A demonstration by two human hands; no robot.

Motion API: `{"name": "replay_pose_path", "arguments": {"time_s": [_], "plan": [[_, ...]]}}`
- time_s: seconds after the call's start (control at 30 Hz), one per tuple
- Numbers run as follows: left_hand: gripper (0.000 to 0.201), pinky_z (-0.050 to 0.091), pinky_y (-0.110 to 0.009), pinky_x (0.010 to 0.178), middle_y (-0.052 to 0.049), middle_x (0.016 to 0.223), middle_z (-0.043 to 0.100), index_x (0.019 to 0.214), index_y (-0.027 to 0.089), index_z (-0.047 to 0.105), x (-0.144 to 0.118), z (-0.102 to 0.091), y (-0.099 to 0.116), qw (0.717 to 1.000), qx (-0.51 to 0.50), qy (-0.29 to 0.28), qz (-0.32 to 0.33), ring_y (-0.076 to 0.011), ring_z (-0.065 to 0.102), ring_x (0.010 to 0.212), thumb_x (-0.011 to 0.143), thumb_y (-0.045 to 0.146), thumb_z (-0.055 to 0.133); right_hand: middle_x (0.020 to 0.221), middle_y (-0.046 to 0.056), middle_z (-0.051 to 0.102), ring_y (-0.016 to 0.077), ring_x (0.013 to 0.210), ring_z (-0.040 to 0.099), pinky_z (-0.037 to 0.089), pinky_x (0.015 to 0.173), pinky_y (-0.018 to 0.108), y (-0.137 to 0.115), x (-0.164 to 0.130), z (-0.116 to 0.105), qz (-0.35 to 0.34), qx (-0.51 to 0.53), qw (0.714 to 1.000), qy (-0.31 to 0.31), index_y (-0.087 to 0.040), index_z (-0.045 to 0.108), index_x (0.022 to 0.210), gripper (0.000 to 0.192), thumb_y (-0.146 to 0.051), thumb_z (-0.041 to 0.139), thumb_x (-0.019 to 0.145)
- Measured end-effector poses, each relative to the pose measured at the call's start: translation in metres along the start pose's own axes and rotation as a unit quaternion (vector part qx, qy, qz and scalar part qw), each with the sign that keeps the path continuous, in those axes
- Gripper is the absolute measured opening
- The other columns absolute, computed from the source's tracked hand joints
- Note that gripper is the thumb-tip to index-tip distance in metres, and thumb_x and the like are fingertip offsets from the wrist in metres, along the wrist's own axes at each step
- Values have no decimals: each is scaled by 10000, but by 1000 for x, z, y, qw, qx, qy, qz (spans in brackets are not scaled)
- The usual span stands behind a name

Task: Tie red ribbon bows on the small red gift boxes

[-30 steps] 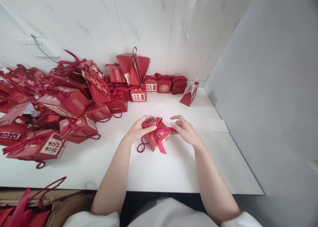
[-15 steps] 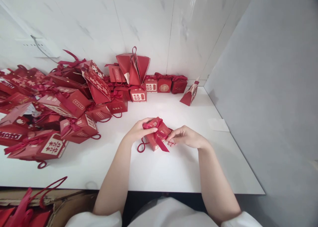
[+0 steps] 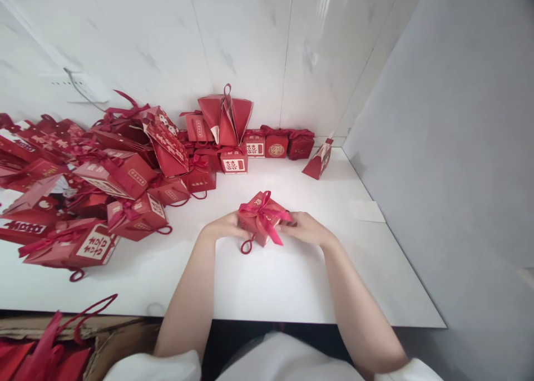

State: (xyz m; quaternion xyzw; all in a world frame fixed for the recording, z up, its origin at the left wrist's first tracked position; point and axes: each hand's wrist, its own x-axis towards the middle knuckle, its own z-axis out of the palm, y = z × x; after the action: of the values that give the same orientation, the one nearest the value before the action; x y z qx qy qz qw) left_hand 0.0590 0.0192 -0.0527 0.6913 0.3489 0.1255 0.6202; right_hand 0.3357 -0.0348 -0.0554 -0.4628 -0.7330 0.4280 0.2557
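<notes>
A small red gift box (image 3: pixel 249 221) with a ribbon bow (image 3: pixel 263 209) on top sits near the middle of the white table, between my two hands. My left hand (image 3: pixel 228 225) grips its left side, fingers partly hidden behind the box. On the opposite side, my right hand (image 3: pixel 303 227) holds the box, its fingertips tucked against the wall under a ribbon tail. A dark red cord handle (image 3: pixel 246 246) loops out at the front left of the box, lying by the left fingers.
Many red gift boxes (image 3: pixel 129 172) are heaped on the left of the table (image 3: pixel 275 292). Several line the tiled wall (image 3: pixel 242 30), and a triangular one (image 3: pixel 318 161) stands at the back right. A cardboard carton (image 3: pixel 125 336) with red boxes is at the lower left; a grey panel (image 3: pixel 450 147) bounds the right.
My left thumb has come off the box's top and that hand now holds its side. My right hand has moved from the ribbon's edge to the right wall. The box has turned slightly.
</notes>
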Motion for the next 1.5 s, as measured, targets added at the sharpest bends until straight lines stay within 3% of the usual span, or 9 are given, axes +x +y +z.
{"name": "replay_pose_path", "arguments": {"time_s": [0.13,0.23,0.37,0.53,0.7,0.87,1.0,1.23,1.5], "plan": [[562,413,-441,1096,-89,1345,609,1275,217,601,10,14,8,986,-52,155,42,-294,516,1295,776,450,712,1281,111,583,274,1244,523,405,1061,444,7,11,8,-52,-37,984,166,-200,710,915,233,-379,563,903],[570,289,-412,1183,-79,1467,496,1375,223,511,18,21,13,970,-76,208,102,-267,367,1418,875,486,588,1353,111,529,259,1290,491,401,1081,431,7,14,11,-99,-13,989,113,-205,698,992,258,-423,617,881],[602,273,-385,1188,-93,1511,438,1427,206,448,19,21,14,967,-79,203,131,-254,345,1433,922,528,499,1363,126,497,274,1297,471,390,1094,444,9,17,22,-112,5,984,138,-197,636,1141,490,-435,778,737],[710,246,-396,1200,-116,1529,408,1411,181,482,11,14,14,960,-81,184,193,-285,316,1446,865,634,516,1334,122,500,255,1247,506,409,1072,421,7,20,34,-127,66,970,196,-193,641,1043,373,-379,768,746],[622,295,-423,1171,-98,1511,439,1431,222,466,11,15,15,937,-127,224,238,-304,374,1411,878,474,596,1154,90,593,235,1089,584,475,976,421,0,19,36,-120,183,963,157,-211,570,1146,407,-460,654,836],[625,358,-405,1123,-109,1456,504,1416,209,491,17,18,14,924,-127,231,279,-322,439,1356,861,466,622,1149,78,600,257,1118,562,467,973,421,1,20,38,-115,235,954,146,-236,569,1110,383,-519,618,856],[641,414,-401,1050,-117,1373,571,1422,209,475,20,17,10,923,-116,248,271,-311,542,1237,857,474,620,1137,72,602,259,1087,575,481,949,414,3,21,39,-100,252,952,145,-236,583,1064,368,-529,629,847],[630,481,-364,901,-91,1164,640,1394,234,477,26,14,-5,933,-98,264,226,-240,639,965,829,466,632,1225,96,604,277,1100,585,476,943,415,6,22,40,-108,239,953,152,-230,561,1201,422,-521,563,895],[666,490,-347,893,-100,1263,595,1402,248,454,32,19,-20,943,-111,255,181,-245,630,1039,814,487,653,1166,92,631,270,1031,588,466,886,382,21,24,42,-73,171,961,205,-208,587,1180,430,-539,489,924]]}}
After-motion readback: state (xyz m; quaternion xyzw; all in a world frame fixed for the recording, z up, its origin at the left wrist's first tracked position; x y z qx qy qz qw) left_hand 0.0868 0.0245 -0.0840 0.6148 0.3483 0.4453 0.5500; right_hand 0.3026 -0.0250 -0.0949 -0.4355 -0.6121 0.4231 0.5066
